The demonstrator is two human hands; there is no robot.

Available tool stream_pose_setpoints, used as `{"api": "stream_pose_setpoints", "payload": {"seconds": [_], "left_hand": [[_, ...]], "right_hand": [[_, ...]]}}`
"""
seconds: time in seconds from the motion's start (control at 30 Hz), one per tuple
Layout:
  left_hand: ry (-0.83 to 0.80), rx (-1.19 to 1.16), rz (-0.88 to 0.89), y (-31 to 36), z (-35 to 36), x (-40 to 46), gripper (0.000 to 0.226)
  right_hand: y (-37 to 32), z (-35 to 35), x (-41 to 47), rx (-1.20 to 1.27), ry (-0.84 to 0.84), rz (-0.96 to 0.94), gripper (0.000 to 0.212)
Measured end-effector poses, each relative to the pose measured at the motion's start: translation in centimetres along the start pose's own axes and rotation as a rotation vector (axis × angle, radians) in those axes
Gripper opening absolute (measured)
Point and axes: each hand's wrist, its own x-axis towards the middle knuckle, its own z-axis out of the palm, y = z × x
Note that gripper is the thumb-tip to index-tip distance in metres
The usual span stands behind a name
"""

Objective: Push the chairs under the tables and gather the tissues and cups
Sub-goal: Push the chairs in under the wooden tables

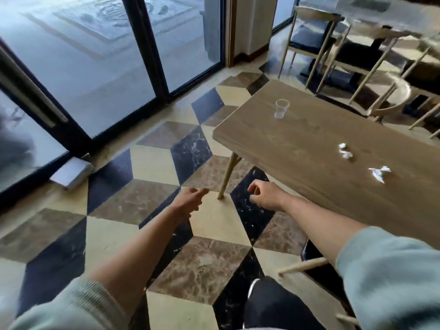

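A long wooden table [297,148] runs from the centre to the right edge. On it stand a clear plastic cup [281,108] near the far end and several crumpled white tissues [345,151], one group further right [379,173]. My left hand [188,202] and my right hand [264,195] hang out in front of me over the floor, just left of the table's near corner, fingers loosely curled and holding nothing. A chair with a dark seat [316,263] shows partly under my right forearm, beside the table.
Wooden chairs with dark seats [312,41] crowd another table at the back right. Dark-framed glass doors [95,67] fill the left. A flat white box [71,173] lies on the patterned tile floor by the door. The table leg [228,177] stands between my hands.
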Motion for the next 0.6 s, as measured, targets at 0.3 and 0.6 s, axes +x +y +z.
{"api": "stream_pose_setpoints", "payload": {"seconds": [0.3, 0.6], "left_hand": [[0.091, 0.044, -0.040, 4.8, -15.8, 14.8, 0.037], [0.174, 0.100, -0.042, 17.1, -30.2, 31.1, 0.029]], "right_hand": [[-10.7, -3.3, 23.3, -0.014, -0.028, -0.158, 0.016], [-19.7, -12.4, 43.2, -0.002, -0.074, -0.064, 0.028]]}}
